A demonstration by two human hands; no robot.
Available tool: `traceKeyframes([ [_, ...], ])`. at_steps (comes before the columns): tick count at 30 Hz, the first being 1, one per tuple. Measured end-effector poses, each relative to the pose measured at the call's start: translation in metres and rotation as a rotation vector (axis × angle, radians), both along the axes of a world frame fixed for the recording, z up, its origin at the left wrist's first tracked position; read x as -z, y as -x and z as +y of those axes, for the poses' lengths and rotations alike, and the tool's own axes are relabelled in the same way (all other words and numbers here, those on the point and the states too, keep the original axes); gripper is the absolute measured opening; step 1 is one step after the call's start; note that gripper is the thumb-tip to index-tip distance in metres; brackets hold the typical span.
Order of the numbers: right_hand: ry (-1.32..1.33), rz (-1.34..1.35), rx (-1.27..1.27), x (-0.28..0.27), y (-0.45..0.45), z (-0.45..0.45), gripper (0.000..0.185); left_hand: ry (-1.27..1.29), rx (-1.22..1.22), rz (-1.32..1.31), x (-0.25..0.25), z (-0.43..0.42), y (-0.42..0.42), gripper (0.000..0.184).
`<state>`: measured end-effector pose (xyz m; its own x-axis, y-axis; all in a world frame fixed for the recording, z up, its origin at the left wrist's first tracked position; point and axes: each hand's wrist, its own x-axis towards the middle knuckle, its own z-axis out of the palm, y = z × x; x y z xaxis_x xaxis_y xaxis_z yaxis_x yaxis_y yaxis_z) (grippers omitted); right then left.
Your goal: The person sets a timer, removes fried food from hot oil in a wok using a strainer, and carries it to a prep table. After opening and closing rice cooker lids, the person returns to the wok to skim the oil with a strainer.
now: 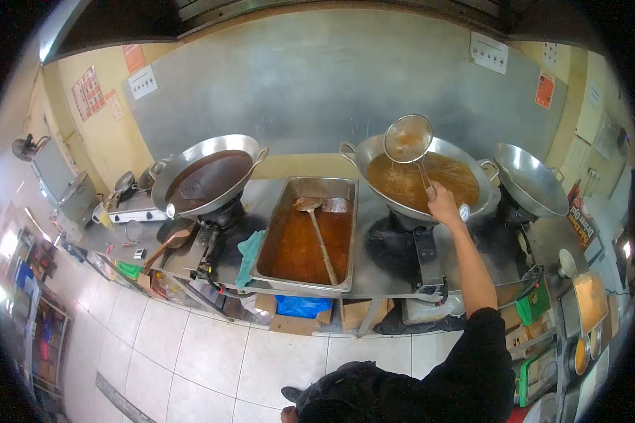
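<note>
Head view: strainer (408, 140) bowl-first, long axis wallward, right hand (442, 203), fingers clamped on handle (423, 175), left hand (289, 414), fingers unclear.

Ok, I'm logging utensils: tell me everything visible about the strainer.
The strainer is a round mesh bowl with a metallic-looking rim and slim handle. The right hand grips the handle, which slants toward the person. The bowl shows over the far side of the wok, apparently raised above the brown liquid. Brownish patches show in the mesh; I can't tell whether they're residue or liquid seen through it.
</note>
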<state>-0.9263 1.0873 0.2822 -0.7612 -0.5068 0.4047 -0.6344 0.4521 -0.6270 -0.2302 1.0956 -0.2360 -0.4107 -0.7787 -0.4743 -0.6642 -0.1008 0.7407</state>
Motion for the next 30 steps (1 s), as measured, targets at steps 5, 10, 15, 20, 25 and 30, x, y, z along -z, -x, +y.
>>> traceKeyframes([
  [5,0.01,-0.026,-0.036,-0.03,-0.054,0.001,0.032,0.164,0.051,-0.122,-0.034,0.002,0.001,0.03],
  [10,-0.106,0.084,-0.234,-0.026,-0.096,-0.011,0.044,0.171,0.084,-0.187,-0.026,-0.002,0.001,0.031],
  [15,-0.401,0.158,-0.439,0.001,-0.112,-0.037,0.06,0.013,-0.037,-0.184,-0.035,-0.001,0.008,0.031],
  [20,-0.555,0.144,-0.428,0.021,-0.12,-0.071,0.06,0.183,0.044,-0.293,0.001,0.01,-0.004,0.032],
  [25,-0.559,0.114,-0.554,0.031,-0.116,-0.096,0.062,-0.101,-0.371,-0.147,-0.03,0.045,-0.011,0.03],
  [30,-0.52,0.183,-0.464,0.08,-0.109,-0.114,0.059,-0.059,-0.412,-0.108,-0.022,0.069,-0.021,0.03],
])
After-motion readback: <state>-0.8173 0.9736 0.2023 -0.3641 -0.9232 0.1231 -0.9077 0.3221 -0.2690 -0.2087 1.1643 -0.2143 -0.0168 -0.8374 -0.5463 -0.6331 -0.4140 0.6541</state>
